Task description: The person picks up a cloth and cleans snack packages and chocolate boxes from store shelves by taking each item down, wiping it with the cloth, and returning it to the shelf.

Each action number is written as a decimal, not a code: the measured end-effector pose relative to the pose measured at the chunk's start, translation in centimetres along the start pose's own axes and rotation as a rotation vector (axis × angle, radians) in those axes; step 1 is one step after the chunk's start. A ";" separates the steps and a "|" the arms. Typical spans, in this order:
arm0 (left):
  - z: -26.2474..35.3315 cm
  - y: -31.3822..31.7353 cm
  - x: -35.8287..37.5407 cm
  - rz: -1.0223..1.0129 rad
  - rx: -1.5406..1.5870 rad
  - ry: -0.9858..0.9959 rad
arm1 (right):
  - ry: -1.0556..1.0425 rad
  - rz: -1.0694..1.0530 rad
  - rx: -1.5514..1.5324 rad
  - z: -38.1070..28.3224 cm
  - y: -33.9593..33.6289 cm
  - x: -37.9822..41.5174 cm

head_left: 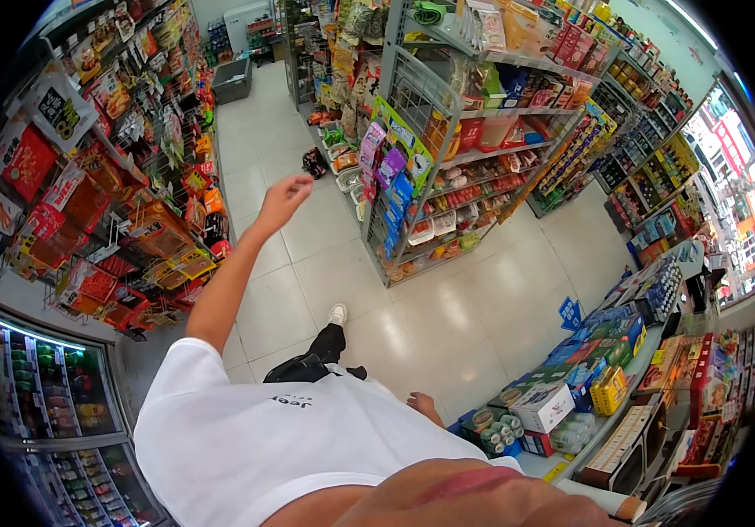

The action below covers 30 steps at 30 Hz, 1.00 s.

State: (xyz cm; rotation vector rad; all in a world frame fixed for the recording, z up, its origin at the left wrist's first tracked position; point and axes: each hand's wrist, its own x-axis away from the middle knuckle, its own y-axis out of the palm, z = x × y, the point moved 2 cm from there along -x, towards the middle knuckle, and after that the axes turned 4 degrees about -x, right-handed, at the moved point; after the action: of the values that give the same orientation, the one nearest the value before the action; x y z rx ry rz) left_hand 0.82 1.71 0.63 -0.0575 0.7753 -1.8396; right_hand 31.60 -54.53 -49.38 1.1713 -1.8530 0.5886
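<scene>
My left hand is raised over the tiled aisle floor, its fingers loosely bent and apart with nothing in them. Nearest to it are the hanging snack packs on the left and a dark item on the floor beyond. Low beside my white shirt, my right hand shows only in part. Its visible fingers look loosely open, and no object shows in them. A black bag sits at my waist, with one white shoe ahead of it.
A shelf unit of packaged food stands ahead, with its corner jutting toward the floor. A counter stacked with boxes runs along the right. Drink coolers are at lower left. A grey bin stands up the aisle.
</scene>
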 end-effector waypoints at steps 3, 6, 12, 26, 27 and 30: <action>5.7 4.1 -8.3 0.145 0.126 0.270 | -0.001 0.143 -0.016 -2.5 -6.0 4.9; 12.1 1.0 -20.8 0.337 -0.318 0.663 | -0.167 0.153 0.119 -6.2 -1.6 2.1; 14.6 2.6 -35.3 0.552 -0.749 1.023 | -0.621 0.368 0.575 -7.8 -1.8 -4.1; 11.1 5.3 -44.2 0.405 -0.500 0.943 | -0.298 0.424 0.098 -22.9 -0.6 -4.4; 10.9 5.6 -44.2 0.387 -0.491 0.923 | -0.303 0.411 0.098 -23.8 -1.0 -4.2; 10.6 5.7 -44.7 0.328 -0.435 0.876 | -0.329 0.370 0.104 -26.1 -2.0 -4.4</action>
State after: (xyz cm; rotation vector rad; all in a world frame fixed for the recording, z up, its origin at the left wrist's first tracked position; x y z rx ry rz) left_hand 28.08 33.69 20.08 0.5975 1.6702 -1.3124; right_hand 44.88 -33.84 -39.31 1.0438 -2.3732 0.7376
